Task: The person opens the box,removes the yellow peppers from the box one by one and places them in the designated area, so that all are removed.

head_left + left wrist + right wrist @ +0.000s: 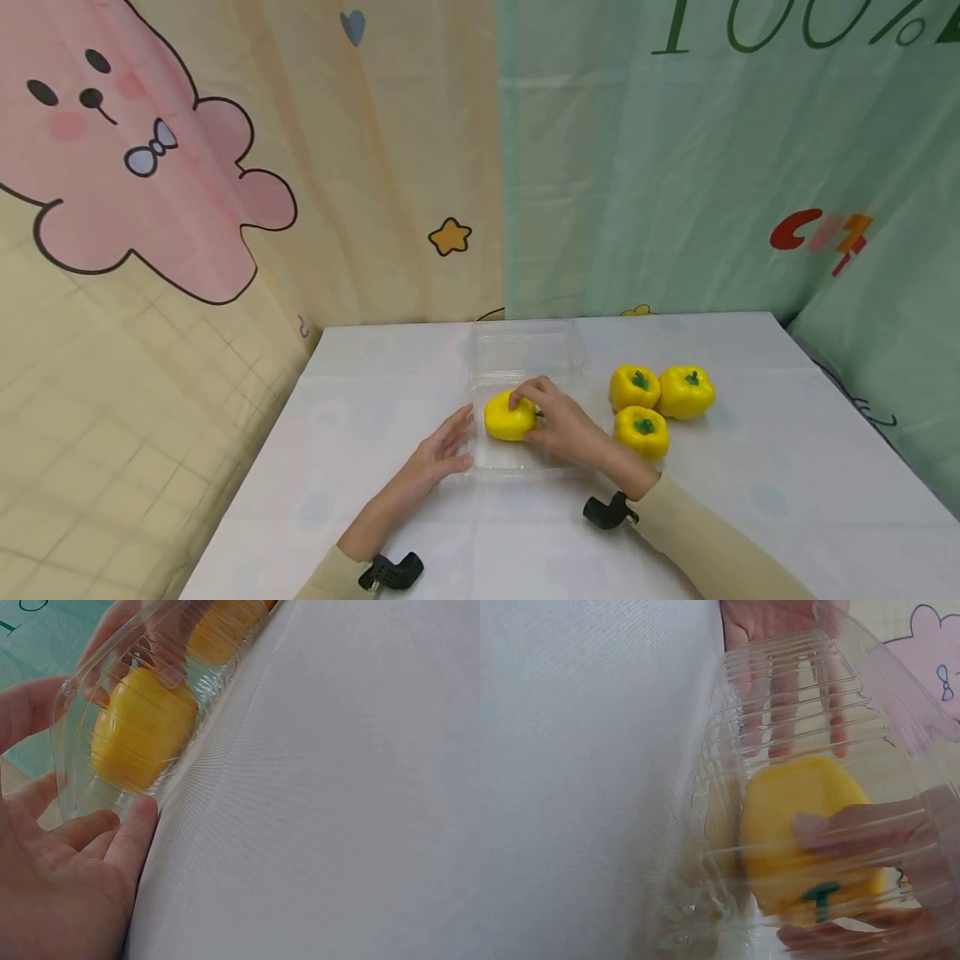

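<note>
My right hand [566,425] grips a yellow bell pepper [506,418] by its stem end, inside a clear plastic clamshell box [487,457]. The pepper lies on its side, its green stem [821,898] visible through the box wall in the right wrist view. At the box's left side, my left hand [435,454] rests with extended fingers [135,836] against the clear wall. From the left wrist, the held pepper [142,731] shows through the ribbed plastic. The box's lid [525,346] is folded back, away from me.
Three more yellow bell peppers stand to the right of the box: one at the back left [626,389], one at the back right [681,398] and one in front [634,435]. A white cloth covers the table [300,500]. Printed curtains [660,183] hang behind it.
</note>
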`<state>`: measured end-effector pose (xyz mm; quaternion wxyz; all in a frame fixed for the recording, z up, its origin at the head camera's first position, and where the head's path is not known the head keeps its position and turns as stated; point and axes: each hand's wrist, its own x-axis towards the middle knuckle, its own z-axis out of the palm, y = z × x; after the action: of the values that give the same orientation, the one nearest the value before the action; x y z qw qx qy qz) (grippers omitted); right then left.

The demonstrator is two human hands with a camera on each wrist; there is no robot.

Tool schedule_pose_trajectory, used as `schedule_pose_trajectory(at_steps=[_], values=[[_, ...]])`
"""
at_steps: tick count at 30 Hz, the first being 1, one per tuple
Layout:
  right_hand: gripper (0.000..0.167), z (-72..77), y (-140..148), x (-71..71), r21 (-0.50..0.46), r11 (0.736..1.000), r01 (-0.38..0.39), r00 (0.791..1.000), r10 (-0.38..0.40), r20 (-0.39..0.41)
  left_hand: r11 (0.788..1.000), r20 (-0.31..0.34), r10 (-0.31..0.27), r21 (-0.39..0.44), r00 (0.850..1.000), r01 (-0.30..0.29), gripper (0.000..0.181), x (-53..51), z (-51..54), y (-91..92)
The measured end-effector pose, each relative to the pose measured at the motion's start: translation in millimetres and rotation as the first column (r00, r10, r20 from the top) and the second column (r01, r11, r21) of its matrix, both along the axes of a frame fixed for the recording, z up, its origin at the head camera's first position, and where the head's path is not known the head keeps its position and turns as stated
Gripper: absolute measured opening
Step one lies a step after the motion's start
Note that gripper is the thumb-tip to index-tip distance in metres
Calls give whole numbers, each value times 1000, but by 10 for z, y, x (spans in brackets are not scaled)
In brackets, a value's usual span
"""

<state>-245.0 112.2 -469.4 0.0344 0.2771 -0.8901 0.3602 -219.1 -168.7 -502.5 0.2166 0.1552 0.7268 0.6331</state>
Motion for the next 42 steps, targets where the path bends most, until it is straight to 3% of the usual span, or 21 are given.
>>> schedule_pose_trajectory(at_steps=[25,42], values=[[48,50,22,-33,-4,1000,19,1000,-19,5,1000,-31,-18,-15,999,18,75,-57,56,28],[49,-9,-2,-20,16,1000,17,999,-17,30,1000,-8,8,-18,1000,-8,75,-34,-8,11]])
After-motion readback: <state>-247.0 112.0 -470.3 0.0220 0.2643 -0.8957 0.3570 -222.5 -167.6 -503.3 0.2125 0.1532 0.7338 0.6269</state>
